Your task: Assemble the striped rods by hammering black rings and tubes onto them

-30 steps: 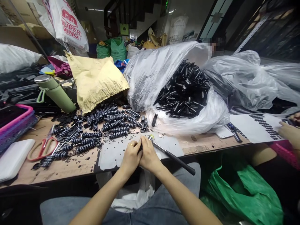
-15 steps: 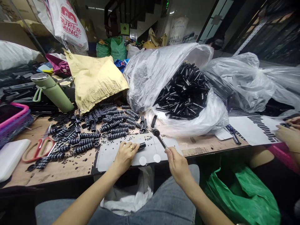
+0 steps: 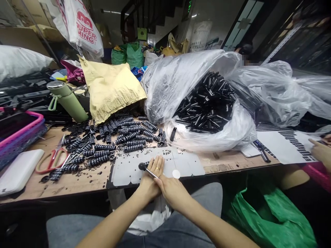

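My right hand (image 3: 174, 193) is closed on a thin metal rod (image 3: 152, 173) that has a round black disc (image 3: 142, 166) at its far end. The rod lies across the back of my left hand (image 3: 153, 172), and the two hands touch. My left hand rests flat, its fingers stretched out over the pale mat (image 3: 126, 172). A dark piece shows beside its fingers; whatever lies under the palm is hidden. A white round sticker (image 3: 176, 174) is on the mat to the right. Small black rings are scattered along the mat's far edge.
Beyond the mat lie many black ribbed rollers (image 3: 134, 137). A clear plastic bag (image 3: 165, 86) spills black tubes (image 3: 204, 106). Scissors (image 3: 53, 160), a white box (image 3: 20, 172) and a green bottle (image 3: 69, 103) stand left. Another person's hand (image 3: 322, 151) works at right.
My right hand has brought the rod left and down onto my left hand. My left fingers, earlier curled round a black tube, now lie stretched flat. One of two white stickers is now covered.
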A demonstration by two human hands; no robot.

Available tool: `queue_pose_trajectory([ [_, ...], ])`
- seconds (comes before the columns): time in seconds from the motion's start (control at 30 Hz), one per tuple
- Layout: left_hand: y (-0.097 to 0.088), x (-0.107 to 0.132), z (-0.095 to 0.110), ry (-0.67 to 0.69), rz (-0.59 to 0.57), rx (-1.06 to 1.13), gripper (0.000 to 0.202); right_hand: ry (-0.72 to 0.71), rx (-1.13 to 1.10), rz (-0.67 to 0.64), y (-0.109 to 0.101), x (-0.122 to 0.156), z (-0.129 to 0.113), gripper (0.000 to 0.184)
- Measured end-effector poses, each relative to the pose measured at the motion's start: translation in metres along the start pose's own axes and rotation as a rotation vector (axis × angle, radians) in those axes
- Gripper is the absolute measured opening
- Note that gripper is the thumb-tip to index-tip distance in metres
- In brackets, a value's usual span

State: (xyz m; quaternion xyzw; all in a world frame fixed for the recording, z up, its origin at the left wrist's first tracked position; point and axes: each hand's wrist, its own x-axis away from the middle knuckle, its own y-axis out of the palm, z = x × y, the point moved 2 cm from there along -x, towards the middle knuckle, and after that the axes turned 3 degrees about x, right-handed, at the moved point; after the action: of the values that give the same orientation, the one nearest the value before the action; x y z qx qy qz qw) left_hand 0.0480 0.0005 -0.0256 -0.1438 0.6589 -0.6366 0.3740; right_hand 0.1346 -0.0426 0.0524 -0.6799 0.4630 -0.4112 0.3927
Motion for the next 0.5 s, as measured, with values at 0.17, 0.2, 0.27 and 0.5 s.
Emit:
queue_pose_trajectory([
  [0.17,-0.008,-0.015,-0.015,-0.075,0.062,0.132,0.039,0.189,0.017,0.138,-0.016,-0.021,0.033,0.045],
  [0.2,-0.014,-0.015,-0.014,-0.091,0.092,0.169,0.038,0.247,0.04,0.2,-0.022,-0.027,0.043,0.044],
  [0.27,-0.025,-0.008,-0.005,-0.032,0.147,0.249,0.038,0.299,0.082,0.309,-0.03,-0.037,0.065,0.036],
  [0.5,0.023,0.091,0.004,0.186,-0.108,0.396,0.04,0.195,-0.077,0.868,-0.026,0.044,0.145,0.024],
])
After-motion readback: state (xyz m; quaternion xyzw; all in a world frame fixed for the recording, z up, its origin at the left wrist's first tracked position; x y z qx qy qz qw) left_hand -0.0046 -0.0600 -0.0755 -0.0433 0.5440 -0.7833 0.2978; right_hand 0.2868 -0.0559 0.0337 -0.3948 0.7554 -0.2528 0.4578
